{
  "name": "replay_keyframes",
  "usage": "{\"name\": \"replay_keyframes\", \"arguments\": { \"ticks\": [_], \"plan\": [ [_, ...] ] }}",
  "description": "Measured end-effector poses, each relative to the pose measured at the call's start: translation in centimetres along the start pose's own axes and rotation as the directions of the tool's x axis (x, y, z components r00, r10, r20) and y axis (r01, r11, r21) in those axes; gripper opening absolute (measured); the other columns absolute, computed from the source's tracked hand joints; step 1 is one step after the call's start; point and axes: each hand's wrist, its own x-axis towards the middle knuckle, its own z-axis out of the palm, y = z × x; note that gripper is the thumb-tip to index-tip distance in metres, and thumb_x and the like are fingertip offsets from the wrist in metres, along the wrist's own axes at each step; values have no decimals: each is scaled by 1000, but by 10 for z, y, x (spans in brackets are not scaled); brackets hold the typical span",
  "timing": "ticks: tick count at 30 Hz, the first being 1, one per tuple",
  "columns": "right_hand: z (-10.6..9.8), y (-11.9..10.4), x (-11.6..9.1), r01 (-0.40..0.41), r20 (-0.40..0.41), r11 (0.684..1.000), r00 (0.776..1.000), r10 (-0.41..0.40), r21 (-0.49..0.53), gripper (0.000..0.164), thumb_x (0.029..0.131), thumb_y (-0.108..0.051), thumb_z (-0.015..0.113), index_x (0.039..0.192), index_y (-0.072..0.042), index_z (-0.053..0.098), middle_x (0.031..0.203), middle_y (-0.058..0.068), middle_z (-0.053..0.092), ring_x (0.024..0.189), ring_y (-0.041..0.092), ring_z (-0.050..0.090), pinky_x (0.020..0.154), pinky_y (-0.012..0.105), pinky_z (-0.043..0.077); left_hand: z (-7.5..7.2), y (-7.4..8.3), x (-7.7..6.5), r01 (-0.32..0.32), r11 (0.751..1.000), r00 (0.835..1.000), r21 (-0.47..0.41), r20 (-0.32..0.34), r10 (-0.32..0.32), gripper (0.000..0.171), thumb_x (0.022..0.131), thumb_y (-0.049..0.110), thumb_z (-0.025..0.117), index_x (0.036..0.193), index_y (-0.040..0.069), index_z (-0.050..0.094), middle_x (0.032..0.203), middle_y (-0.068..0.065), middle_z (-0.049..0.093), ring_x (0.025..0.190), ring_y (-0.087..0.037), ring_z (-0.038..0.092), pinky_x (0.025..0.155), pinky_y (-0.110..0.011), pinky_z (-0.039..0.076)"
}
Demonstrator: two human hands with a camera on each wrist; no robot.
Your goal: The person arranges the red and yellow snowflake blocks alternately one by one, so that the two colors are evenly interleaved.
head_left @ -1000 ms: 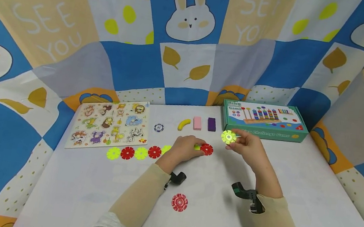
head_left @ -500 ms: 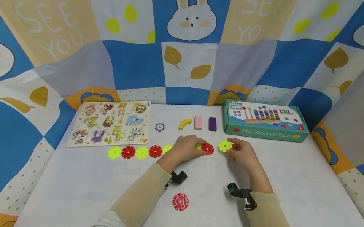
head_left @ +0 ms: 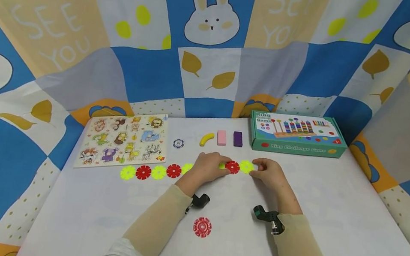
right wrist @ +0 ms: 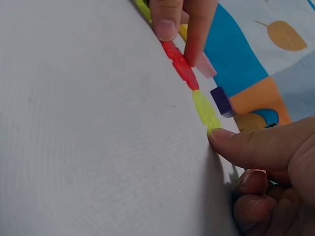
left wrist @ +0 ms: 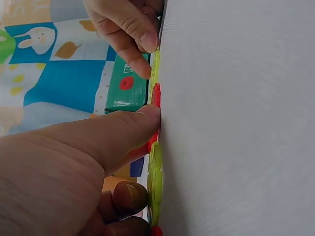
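A yellow-green notched flower-shaped disc (head_left: 246, 167) lies at the right end of a row of alternating yellow-green and red discs on the white table. My right hand (head_left: 271, 175) pinches its right edge between thumb and finger. Right beside it, edge to edge, is a red notched disc (head_left: 232, 167), which my left hand (head_left: 205, 169) holds with thumb and finger on opposite sides. In the left wrist view the left thumb (left wrist: 145, 115) rests on the red disc's edge. My left hand hides part of the row. Another red disc (head_left: 202, 227) lies apart, nearer to me.
Behind the row are a yellow banana-shaped piece (head_left: 206, 139), a pink block (head_left: 221, 138), a purple block (head_left: 237, 139) and a dark-rimmed chip (head_left: 178, 143). An animal puzzle board (head_left: 123, 141) lies left. A green Ring Challenge Game box (head_left: 297, 149) stands at the back right.
The right hand has lowered the yellow-green disc and moved it left, from above the table down against the red disc. My left hand has stayed in place on the red disc.
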Motion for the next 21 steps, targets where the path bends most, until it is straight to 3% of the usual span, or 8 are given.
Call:
{"name": "replay_keyframes", "arguments": {
  "ticks": [6, 14, 21],
  "plan": [
    [2, 2, -1, -10, -23, 1000, 1000, 10, 9, 40, 84, -19, 71, 121, -8, 62, 88, 10, 47, 87, 24, 44, 70, 34, 38, 1, 3, 0, 4, 1000, 1000, 24, -13, -4, 50, 85, 46, 65, 132, 31, 56, 121, 5, 61, 108, -15, 52, 94, -46, 35],
    [1, 6, -2, 10, -24, 1000, 1000, -10, 5, 40, 83, -19, 72, 120, -8, 62, 87, 9, 48, 87, 23, 44, 70, 34, 36, 4, 12, 13, -45, 998, 999, -42, -18, 44, 50, 84, 46, 66, 130, 27, 58, 122, 6, 61, 108, -14, 51, 94, -47, 34],
    [-5, 11, -8, 3, 32, 994, 999, -6, 109, 45, 84, -26, 71, 123, -9, 58, 90, 9, 49, 79, 21, 47, 64, 29, 41, 8, 26, 28, -75, 993, 997, -93, -20, 74, 50, 83, 45, 67, 129, 25, 59, 122, 8, 61, 112, -15, 51, 96, -48, 34]
  ]
}}
